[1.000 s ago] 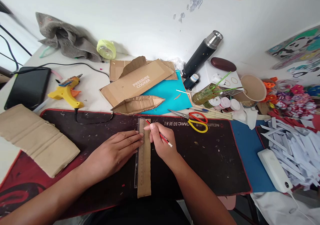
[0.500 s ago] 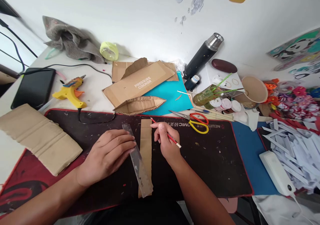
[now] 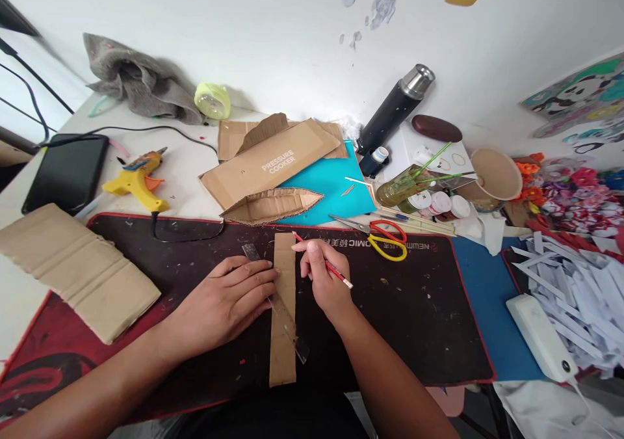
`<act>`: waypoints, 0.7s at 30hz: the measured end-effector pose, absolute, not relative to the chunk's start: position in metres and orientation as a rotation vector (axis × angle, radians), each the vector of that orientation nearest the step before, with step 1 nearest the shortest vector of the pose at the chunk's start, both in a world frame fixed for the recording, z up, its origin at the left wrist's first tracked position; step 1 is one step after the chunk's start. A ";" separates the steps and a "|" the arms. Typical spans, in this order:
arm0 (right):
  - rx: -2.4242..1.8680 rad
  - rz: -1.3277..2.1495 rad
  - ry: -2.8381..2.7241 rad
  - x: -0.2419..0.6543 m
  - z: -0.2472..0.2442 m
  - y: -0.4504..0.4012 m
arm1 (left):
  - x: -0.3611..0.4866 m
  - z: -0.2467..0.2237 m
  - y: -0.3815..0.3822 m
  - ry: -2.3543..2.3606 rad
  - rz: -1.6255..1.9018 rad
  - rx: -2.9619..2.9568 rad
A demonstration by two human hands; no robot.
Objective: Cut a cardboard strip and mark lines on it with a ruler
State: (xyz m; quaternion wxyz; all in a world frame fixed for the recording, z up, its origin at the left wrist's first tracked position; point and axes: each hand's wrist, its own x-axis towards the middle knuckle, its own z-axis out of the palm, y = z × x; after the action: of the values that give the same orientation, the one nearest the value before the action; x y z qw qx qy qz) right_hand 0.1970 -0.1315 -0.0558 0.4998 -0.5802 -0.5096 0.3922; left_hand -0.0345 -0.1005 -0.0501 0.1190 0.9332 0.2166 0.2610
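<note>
A narrow cardboard strip (image 3: 283,322) lies upright in view on the dark desk mat. Across it, at a slant, rests a clear plastic ruler (image 3: 285,319). My left hand (image 3: 234,296) grips the ruler from above near its upper half, the fingertips reaching the strip's left edge; the thumb is hidden. In my right hand (image 3: 325,270), just right of the strip, is a red pencil (image 3: 336,273), its tip near the strip's upper right corner. Behind both hands stands a boat-shaped cardboard piece (image 3: 273,206).
Red-and-yellow scissors (image 3: 385,239) lie on the mat's back edge. A yellow glue gun (image 3: 139,182) and folded cardboard (image 3: 82,270) are at left. Behind are a printed cardboard panel (image 3: 273,162), blue sheet (image 3: 331,185) and black flask (image 3: 394,110). Paper strips (image 3: 580,296) pile at right.
My left hand has slid the ruler right and turned it, so that its lower end now sticks out past the strip's right edge. My right hand with the pencil has barely moved.
</note>
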 end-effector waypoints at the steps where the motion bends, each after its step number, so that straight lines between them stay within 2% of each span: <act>1: -1.403 0.950 -1.254 0.197 -0.055 -0.131 | -0.034 -0.050 -0.101 0.632 0.763 2.726; 21: -1.421 0.955 -1.409 0.195 -0.053 -0.129 | -0.034 -0.053 -0.099 0.614 0.705 2.719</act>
State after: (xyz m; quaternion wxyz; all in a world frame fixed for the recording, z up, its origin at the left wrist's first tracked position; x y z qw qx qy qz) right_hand 0.1948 -0.1292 -0.0534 0.4456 -0.5737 -0.5688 0.3857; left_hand -0.0345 -0.0991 -0.0529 0.1326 0.9373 0.2117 0.2431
